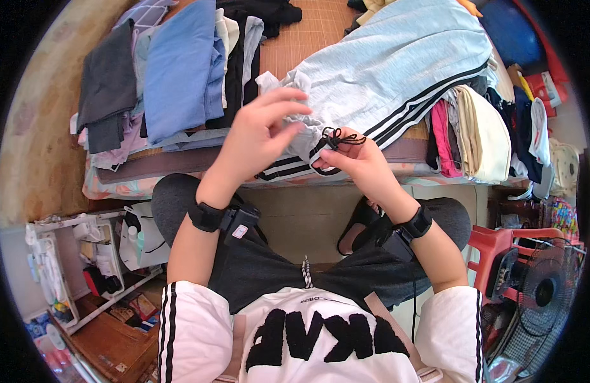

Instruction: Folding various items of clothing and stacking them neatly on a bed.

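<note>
Light grey-blue pants [397,51] with black and white side stripes lie across the edge of the bed [288,41], their gathered waistband nearest me. My right hand [352,159] pinches the end of the waistband beside a looped black drawstring [335,137]. My left hand [269,124] is over the waistband, its fingers loosely curved and apart, with nothing visibly held.
Piles of clothes [180,70] cover the bed's left, with more [480,127] at the right. A white rack [72,236] of small items stands lower left; a red plastic stool [483,242] and black fan [544,287] are lower right. My knees flank the bed's front.
</note>
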`<move>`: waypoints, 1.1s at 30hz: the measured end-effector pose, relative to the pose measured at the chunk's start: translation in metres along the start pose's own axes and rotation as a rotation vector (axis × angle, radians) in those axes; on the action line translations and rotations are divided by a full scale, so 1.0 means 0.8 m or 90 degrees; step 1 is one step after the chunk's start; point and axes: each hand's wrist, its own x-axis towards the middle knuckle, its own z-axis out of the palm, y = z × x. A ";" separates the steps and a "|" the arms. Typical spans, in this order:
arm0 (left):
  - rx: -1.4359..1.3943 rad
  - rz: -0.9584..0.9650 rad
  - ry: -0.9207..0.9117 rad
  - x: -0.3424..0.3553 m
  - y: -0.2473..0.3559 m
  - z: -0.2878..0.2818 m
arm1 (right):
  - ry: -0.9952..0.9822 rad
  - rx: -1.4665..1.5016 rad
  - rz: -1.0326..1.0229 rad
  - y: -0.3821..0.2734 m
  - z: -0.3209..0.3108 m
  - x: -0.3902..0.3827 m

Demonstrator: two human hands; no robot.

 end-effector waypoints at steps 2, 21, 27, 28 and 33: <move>-0.070 -0.026 -0.077 -0.001 0.006 0.010 | -0.017 0.034 -0.014 0.001 0.000 -0.001; -0.124 -0.046 -0.182 -0.002 0.001 0.027 | -0.013 -0.643 -0.455 -0.056 -0.019 -0.005; -0.186 -0.046 -0.182 -0.004 -0.002 0.031 | -0.057 -0.589 -0.351 -0.052 -0.015 -0.004; -0.186 -0.046 -0.182 -0.004 -0.003 0.031 | -0.057 -0.589 -0.351 -0.052 -0.016 -0.004; -0.204 -0.052 -0.214 -0.004 -0.003 0.030 | -0.048 -0.603 -0.350 -0.048 -0.017 -0.003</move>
